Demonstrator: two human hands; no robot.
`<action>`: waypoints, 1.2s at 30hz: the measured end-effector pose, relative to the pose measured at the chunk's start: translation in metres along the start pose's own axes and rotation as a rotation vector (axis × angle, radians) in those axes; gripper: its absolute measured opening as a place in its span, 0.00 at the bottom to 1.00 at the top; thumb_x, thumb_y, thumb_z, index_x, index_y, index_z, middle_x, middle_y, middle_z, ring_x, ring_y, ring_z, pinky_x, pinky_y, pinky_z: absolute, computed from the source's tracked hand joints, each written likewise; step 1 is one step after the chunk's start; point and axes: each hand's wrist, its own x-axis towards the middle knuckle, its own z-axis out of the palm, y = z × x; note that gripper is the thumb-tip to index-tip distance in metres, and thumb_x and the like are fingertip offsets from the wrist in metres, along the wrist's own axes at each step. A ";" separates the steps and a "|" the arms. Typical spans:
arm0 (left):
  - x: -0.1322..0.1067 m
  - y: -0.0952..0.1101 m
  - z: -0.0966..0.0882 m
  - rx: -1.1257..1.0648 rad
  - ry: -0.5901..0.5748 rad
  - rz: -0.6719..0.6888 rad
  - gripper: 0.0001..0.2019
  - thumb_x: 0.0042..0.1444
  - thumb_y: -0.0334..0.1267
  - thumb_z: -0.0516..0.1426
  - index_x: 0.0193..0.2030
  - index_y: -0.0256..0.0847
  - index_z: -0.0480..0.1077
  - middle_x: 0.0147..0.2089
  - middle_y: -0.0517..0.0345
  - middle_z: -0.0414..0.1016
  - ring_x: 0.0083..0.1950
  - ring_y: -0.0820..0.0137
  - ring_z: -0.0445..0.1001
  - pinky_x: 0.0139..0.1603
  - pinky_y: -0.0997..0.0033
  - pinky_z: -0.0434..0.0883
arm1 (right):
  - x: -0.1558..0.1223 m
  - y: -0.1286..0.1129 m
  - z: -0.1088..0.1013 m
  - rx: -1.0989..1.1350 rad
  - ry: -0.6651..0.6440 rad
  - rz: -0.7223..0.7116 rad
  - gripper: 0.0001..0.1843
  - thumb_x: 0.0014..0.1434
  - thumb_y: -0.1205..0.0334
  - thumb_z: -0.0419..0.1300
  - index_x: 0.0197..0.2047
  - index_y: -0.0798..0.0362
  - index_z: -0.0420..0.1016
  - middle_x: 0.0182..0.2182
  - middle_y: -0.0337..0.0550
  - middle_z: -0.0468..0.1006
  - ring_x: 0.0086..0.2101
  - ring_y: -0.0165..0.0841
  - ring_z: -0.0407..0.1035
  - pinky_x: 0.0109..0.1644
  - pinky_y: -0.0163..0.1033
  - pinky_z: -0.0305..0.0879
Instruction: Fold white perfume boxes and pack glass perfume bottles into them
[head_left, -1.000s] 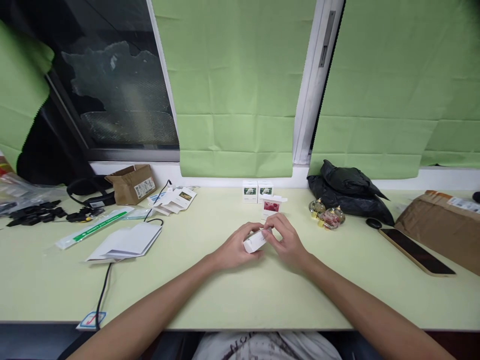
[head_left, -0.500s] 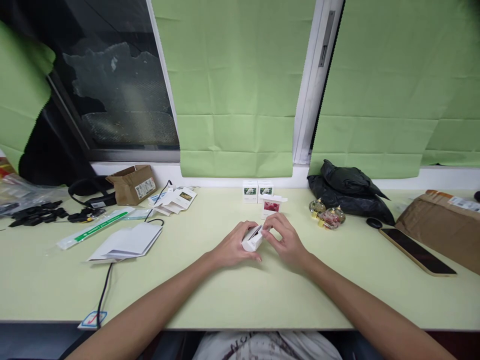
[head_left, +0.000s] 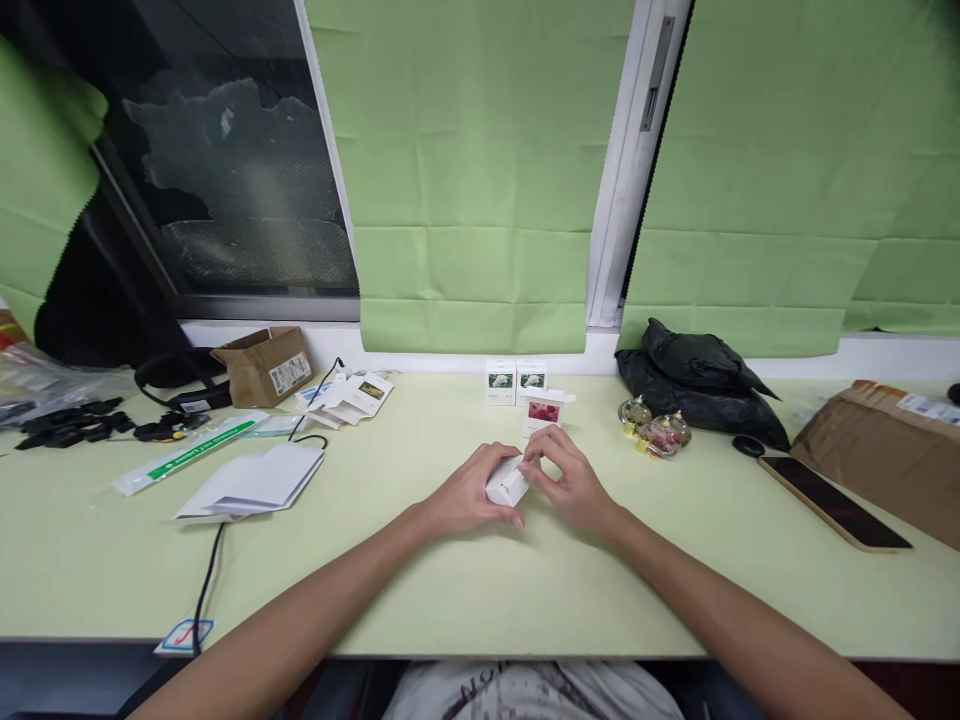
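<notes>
A small white cardboard box is held above the table in my left hand, with the fingers behind it and the thumb along its near side. My right hand is curled, thumb and forefinger pinching the box's right upper edge. The lid side of the box looks closed. Just beyond my right hand stands an open white box with a red flower picture, its flaps raised. Behind it, a white box with a white flower picture and a matching box stand side by side.
On the right lie glass ornaments, a black plastic bag, a phone and a brown parcel. On the left are folded white cards, flattened flower boxes, a brown carton and a black cable.
The dark gap along the top of the held box has closed, and its white lid side now shows. Both hands stay in nearly the same place.
</notes>
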 end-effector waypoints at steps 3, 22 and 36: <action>0.000 -0.001 0.000 -0.010 0.002 0.002 0.44 0.45 0.60 0.73 0.66 0.51 0.66 0.61 0.47 0.71 0.60 0.51 0.70 0.60 0.51 0.70 | 0.000 0.001 0.000 0.012 -0.011 0.001 0.06 0.71 0.56 0.59 0.43 0.47 0.74 0.42 0.45 0.72 0.44 0.40 0.70 0.49 0.48 0.72; 0.001 0.002 -0.004 -0.052 -0.022 -0.015 0.42 0.46 0.61 0.72 0.67 0.51 0.69 0.62 0.49 0.74 0.61 0.52 0.72 0.62 0.54 0.69 | 0.003 0.004 -0.002 0.165 -0.090 0.059 0.09 0.72 0.54 0.58 0.43 0.47 0.78 0.43 0.46 0.70 0.46 0.39 0.68 0.53 0.47 0.68; 0.001 0.003 -0.005 0.002 -0.038 0.042 0.43 0.47 0.60 0.71 0.69 0.51 0.68 0.61 0.48 0.75 0.61 0.51 0.71 0.64 0.53 0.68 | 0.004 -0.003 -0.001 0.215 -0.062 0.081 0.06 0.67 0.55 0.65 0.41 0.47 0.77 0.43 0.44 0.69 0.48 0.40 0.67 0.56 0.48 0.65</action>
